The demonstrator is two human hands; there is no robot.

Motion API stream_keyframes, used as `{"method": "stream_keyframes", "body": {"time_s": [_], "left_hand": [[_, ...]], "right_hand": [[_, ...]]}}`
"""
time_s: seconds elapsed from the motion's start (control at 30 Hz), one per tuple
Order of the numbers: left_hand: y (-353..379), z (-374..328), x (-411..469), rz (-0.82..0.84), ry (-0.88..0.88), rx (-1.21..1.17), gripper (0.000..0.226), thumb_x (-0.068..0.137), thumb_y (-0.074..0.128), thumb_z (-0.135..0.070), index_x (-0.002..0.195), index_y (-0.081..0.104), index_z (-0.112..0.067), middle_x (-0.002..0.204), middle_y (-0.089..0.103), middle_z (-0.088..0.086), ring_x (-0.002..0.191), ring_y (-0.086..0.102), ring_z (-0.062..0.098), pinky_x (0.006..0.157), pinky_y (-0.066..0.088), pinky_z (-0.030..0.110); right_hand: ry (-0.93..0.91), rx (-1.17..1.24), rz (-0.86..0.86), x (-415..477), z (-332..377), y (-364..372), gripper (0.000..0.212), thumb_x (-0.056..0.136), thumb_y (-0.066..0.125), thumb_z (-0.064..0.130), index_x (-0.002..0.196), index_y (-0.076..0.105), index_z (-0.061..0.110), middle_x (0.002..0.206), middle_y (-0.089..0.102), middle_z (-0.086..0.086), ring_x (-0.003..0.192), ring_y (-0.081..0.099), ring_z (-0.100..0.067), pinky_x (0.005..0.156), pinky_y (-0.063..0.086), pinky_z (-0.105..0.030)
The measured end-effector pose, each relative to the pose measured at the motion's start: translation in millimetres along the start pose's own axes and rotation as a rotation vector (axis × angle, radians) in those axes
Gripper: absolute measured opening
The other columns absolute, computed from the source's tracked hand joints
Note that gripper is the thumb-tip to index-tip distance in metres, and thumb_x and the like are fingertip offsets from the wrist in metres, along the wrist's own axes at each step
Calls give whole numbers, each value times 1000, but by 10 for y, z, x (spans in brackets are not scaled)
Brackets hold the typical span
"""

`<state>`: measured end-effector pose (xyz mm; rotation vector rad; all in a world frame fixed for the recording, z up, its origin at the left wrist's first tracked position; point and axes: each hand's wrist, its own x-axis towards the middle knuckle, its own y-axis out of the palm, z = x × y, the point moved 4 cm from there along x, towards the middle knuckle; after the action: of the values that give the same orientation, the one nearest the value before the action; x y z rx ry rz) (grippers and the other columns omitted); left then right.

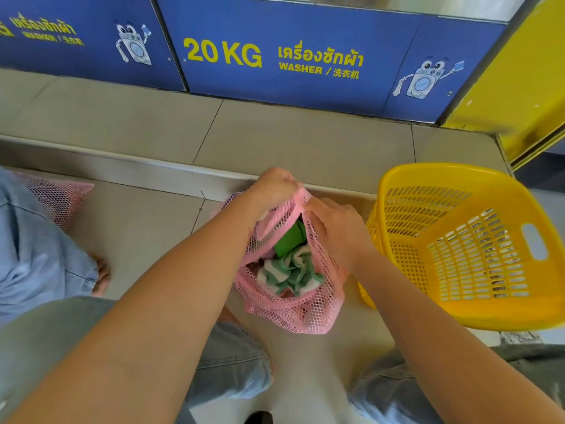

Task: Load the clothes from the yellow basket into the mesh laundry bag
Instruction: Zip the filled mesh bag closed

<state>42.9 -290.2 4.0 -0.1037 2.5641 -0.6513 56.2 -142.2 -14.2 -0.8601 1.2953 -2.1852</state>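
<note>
A pink mesh laundry bag [308,310] stands on the tiled floor between my legs, its mouth partly open. Inside it lie a bright green garment [289,240] and a green-and-white striped cloth [290,270]. My left hand [272,188] grips the far top edge of the bag's opening in a fist. My right hand [333,224] pinches the bag's right edge just beside it. The yellow plastic basket [477,307] stands tilted to the right of the bag, and no clothes show inside it.
Blue washer panels [275,56] marked 20 KG line the wall beyond a raised tiled step [153,166]. Another person in light jeans [36,246] stands at left with a bare foot [102,276] and a second pink mesh bag [61,197]. A yellow panel [519,87] rises at right.
</note>
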Motion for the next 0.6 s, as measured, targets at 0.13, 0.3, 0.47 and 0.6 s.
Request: {"method": "stream_keyframes", "body": {"time_s": [0.13,0.3,0.47,0.6], "left_hand": [[-335,-111,211,-311,19,50,25,101,52,-27,96,67,-7,100,69,12,95,64,29,93,52,40],[-440,-77,298,-479,-64,303,34,102,49,-34,115,66,-9,120,66,13,116,59,35,100,45,47],[-195,98,26,-459,164,483,37,96,57,-45,111,55,-11,109,57,8,98,58,27,87,48,43],[34,307,-43,58,107,403,49,94,53,-58,75,57,-13,66,44,3,63,43,19,67,38,33]], "right_hand": [[-51,49,109,-172,18,49,17,95,43,20,101,59,17,87,65,-2,67,60,-25,57,48,-35],[-6,54,188,-208,20,88,16,96,43,21,98,58,17,87,68,-2,72,64,-24,59,52,-35],[73,30,77,-83,25,17,29,95,31,34,100,56,21,91,68,1,75,65,-22,61,54,-41],[87,38,20,-92,97,-8,15,97,46,25,102,59,19,89,68,2,71,65,-19,58,54,-40]]}}
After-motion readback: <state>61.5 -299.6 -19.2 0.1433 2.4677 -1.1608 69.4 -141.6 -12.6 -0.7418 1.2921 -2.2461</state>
